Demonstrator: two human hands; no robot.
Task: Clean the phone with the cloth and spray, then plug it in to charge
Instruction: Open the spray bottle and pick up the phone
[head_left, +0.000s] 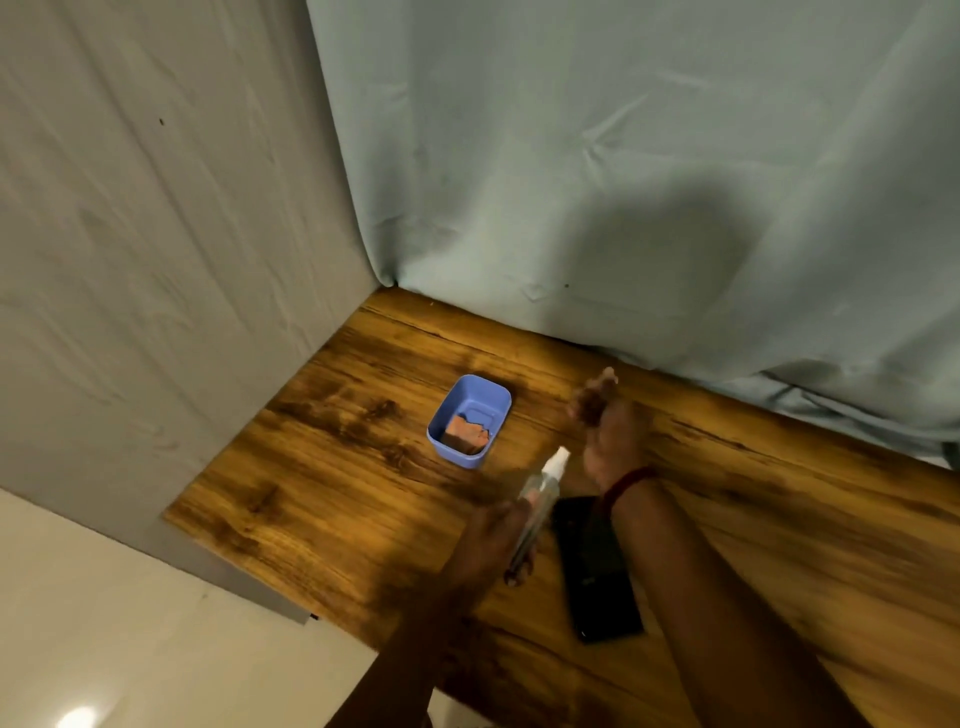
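A black phone (597, 571) lies flat on the wooden table (337, 467), partly crossed by my right forearm. My left hand (498, 540) grips a clear spray bottle (540, 499) with a white cap, tilted so the cap points away from me, just left of the phone. My right hand (605, 421) hovers beyond the phone with fingers spread and nothing in it; a red thread circles its wrist. An orange cloth (465, 434) sits inside a small blue tub (470, 415) to the left of my right hand.
A pale green curtain (623, 182) hangs along the table's far edge and a grey draped wall (130, 260) closes the left side. Light floor tiles (130, 649) show beyond the table's near-left corner.
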